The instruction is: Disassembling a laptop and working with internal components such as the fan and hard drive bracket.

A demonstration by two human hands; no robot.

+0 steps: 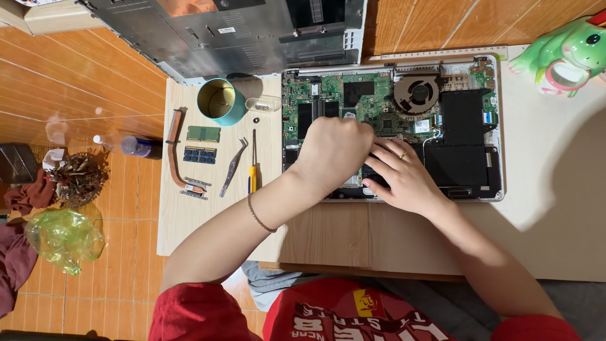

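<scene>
Red printed shirt (353, 312) lowest in frame, nearest the lens, both bare forearms reaching up from it to the opened laptop (391, 126). Left hand (331, 151) curled knuckles-up over the laptop's lower middle, thin bracelet (260, 218) at the wrist; fingers tucked under, so cannot tell whether clenched on anything. Right hand (404, 177) just right of it and touching it, flat, fingers spread on a black part at the laptop's lower edge, ring on one finger; pressing, not visibly grasping.

Laptop shell silver-rimmed, lying on the pale wooden table (208, 221), holding a green circuit board (353, 101), a round copper-toned fan (416, 91) at upper right and a matte black battery block (464, 142) at right.

Left of the laptop: teal metal cup (221, 101), round, open, contents unclear; green memory stick (203, 133) and blue memory stick (199, 155), both flat rectangles; bent copper heat pipe (177, 155); steel tweezers (233, 167); yellow-handled screwdriver (253, 167). Above the laptop, grey removed bottom cover (221, 35). Beyond its upper right corner, glossy green ceramic frog (565, 57). Far left, on the orange floor, crumpled green plastic bag (63, 239).
</scene>
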